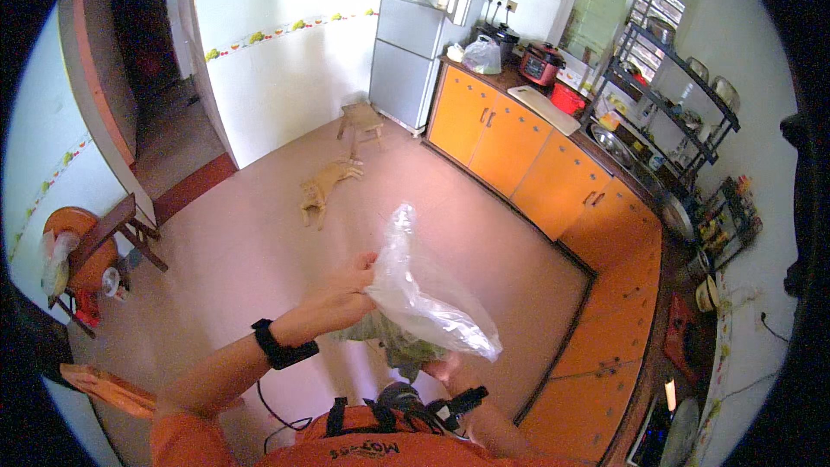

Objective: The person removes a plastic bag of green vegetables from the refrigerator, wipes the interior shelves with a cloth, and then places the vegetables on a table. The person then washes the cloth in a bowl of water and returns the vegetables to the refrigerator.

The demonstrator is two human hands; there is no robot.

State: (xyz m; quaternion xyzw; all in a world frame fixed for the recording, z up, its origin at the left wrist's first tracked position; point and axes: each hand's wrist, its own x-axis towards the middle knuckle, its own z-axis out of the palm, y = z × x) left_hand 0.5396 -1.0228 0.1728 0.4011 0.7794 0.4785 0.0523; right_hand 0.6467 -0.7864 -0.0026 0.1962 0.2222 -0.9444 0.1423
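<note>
My left hand [355, 290] grips the edge of a clear plastic bag [415, 298] in front of my body. The bag stands up and spreads to the right, its film creased and shiny. Below it is a bundle of what looks like leafy greens [405, 340], partly behind the film; I cannot tell whether any of it is inside the bag. My right hand [442, 368] is lower and closer to my body, against the right side of the bundle. Its fingers are largely hidden by the greens and the bag.
A ginger cat [322, 188] lies on the floor near a wooden stool [360, 118]. Orange cabinets [519, 136] line the right side beneath a dark counter. The refrigerator's [405, 52] upper door stands open. At left are a wooden bench [107, 240] and a doorway [155, 110].
</note>
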